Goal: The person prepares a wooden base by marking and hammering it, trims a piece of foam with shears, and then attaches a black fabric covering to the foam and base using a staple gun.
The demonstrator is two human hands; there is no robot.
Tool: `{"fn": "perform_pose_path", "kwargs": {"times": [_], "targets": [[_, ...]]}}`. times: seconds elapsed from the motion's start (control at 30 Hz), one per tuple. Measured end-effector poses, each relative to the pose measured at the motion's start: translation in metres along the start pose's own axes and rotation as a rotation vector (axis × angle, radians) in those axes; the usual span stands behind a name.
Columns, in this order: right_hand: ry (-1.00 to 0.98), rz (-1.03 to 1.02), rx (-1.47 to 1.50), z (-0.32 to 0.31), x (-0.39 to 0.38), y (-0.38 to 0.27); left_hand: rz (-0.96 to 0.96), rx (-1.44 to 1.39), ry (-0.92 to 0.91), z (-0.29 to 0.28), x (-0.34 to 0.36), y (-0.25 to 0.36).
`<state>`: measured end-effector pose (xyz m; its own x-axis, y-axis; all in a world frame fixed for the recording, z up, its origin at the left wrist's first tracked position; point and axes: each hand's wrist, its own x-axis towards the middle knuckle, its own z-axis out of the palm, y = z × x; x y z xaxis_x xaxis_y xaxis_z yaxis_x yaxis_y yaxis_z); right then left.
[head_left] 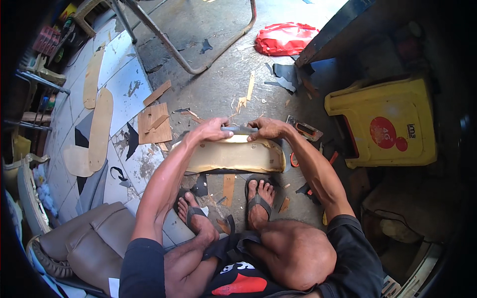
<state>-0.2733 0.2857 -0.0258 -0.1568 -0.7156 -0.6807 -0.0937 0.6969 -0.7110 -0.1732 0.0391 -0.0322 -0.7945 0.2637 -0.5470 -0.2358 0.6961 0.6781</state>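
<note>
A long cream backing panel (228,158) with rounded ends lies on the floor in front of my feet. Yellowish foam shows around its rim, and dark covering shows along its near side. At the panel's far edge, my left hand (213,130) and my right hand (268,128) pinch a grey strip of material (239,130) stretched between them. Both thumbs point inward, a short gap apart. Whether the strip is joined to the dark covering cannot be made out. Beside my right forearm lie a hand tool (307,130), perhaps a staple gun, and an orange-handled tool (294,159).
A yellow plastic stool (392,124) lies at the right. Wood offcuts (155,124) and dark scraps litter the floor. Cream panels (101,129) lie at left, a brown cushion (94,243) nearer. Farther off are a metal chair frame (184,62) and a red plastic bag (285,39).
</note>
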Motion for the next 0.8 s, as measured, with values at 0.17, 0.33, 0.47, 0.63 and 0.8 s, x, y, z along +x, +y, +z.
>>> {"fn": "perform_pose_path", "kwargs": {"times": [0.17, 0.33, 0.47, 0.63, 0.8], "targets": [[0.070, -0.117, 0.117, 0.018, 0.002, 0.011, 0.017, 0.037, -0.242, -0.009, 0.004, -0.010], [0.159, -0.135, -0.019, 0.025, 0.007, 0.006, 0.043, 0.042, -0.046, 0.015, 0.008, -0.024], [0.368, -0.101, -0.197, 0.048, -0.004, 0.011, -0.019, 0.123, 0.163, 0.028, -0.017, 0.003], [0.547, -0.382, -0.737, 0.070, -0.011, 0.008, 0.437, 0.554, 0.480, 0.062, -0.045, -0.039], [0.609, -0.514, -0.881, 0.080, -0.012, 0.022, 0.493, 0.733, 0.407, 0.064, -0.043, -0.038]]}}
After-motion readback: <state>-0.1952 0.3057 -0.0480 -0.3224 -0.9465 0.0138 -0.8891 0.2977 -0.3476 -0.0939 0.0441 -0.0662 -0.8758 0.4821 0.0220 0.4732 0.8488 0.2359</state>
